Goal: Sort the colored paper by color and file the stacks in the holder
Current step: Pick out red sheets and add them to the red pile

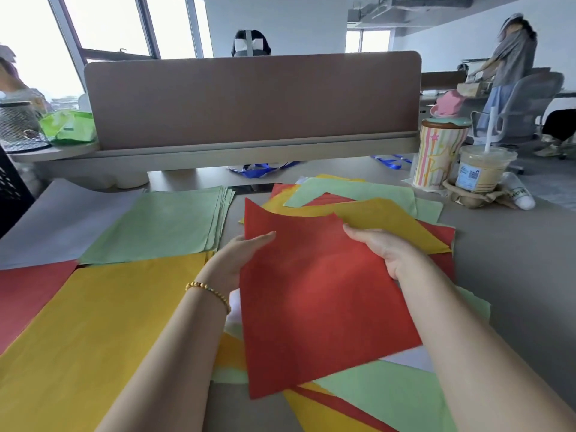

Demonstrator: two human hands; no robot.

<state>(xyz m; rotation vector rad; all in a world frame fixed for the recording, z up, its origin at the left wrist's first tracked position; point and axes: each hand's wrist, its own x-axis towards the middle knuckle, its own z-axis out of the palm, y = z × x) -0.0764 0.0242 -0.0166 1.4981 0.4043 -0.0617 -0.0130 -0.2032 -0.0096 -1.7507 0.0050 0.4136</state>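
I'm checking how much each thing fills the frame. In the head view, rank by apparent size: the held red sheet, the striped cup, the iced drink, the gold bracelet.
1. Red sheet, by far the largest; it is also nearest the camera.
2. Striped cup.
3. Iced drink, slightly smaller than the cup.
4. Gold bracelet.

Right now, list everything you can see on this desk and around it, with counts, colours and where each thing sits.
red sheet: one, red, held up at centre
green stack: one, green, left of centre
yellow stack: one, yellow, near left
red stack: one, red, far left edge
mixed pile: one, red, yellow, green, under and behind the held sheet
striped cup: one, striped, right rear
iced drink: one, with straw, beside it
divider: one, brown, rear
left hand: holds the sheet's left edge
right hand: holds its right edge
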